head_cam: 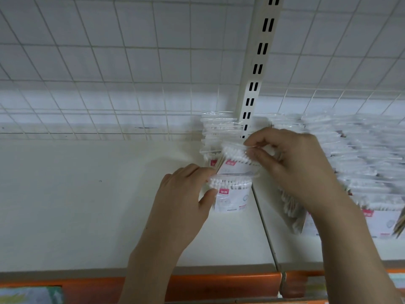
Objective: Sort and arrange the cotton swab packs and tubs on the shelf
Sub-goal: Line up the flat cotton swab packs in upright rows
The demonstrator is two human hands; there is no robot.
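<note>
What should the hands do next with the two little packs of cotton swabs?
Probably set the right hand's pack down behind the front pack, which the left hand pinches at its edge. A short row of packs already stands at the back by the upright post, so both seem meant to continue that row on the white shelf.

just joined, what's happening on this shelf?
A person is lining up cotton swab packs on a white shelf. The left hand grips the front pack by its left edge, while the right hand pinches the top of the pack behind it. More packs stand in a row behind toward the wire grid back. A large stock of the same packs sits on the right-hand section, past the slotted upright.
</note>
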